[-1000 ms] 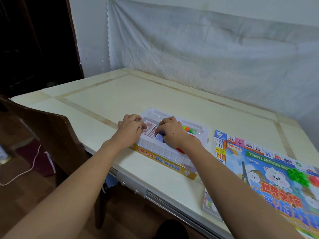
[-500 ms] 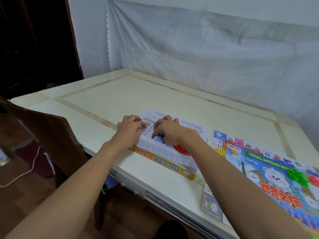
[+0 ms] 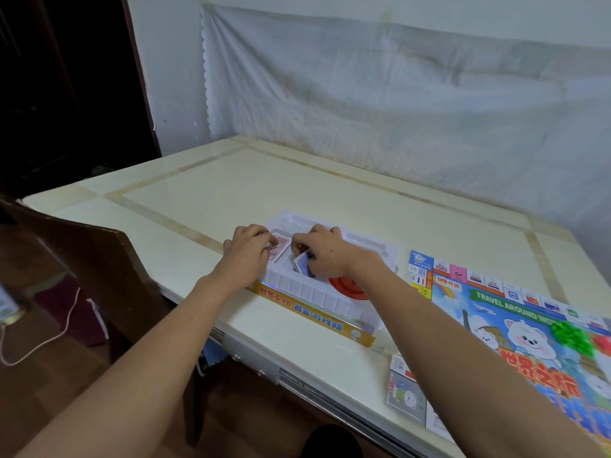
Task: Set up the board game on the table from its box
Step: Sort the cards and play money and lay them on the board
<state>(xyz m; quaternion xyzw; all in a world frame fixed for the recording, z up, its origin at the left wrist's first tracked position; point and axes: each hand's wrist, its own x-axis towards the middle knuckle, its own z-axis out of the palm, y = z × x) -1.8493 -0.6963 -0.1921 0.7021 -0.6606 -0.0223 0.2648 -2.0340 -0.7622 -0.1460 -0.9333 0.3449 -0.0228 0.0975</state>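
On the cream table (image 3: pixel 297 193), you're unpacking cards: right hand (image 3: pixel 325 251) pinches the blue deck (image 3: pixel 301 266), left hand (image 3: pixel 248 251) grips the red deck (image 3: pixel 281 247); lift both clear of the tray (image 3: pixel 314 292).

Cream table (image 3: pixel 251 193) with tan inlay lines against pale wall (image 3: pixel 165 77); creased white sheet (image 3: pixel 396 104) hung behind; dark wooden chair (image 3: pixel 99 259) at left; brown floor (image 3: pixel 39 375); dark doorway (image 3: pixel 66 94).

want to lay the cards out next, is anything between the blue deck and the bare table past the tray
Nothing visible blocks it. The right hand pinches the blue deck inside the white tray; only the tray's low far wall separates it from the table.
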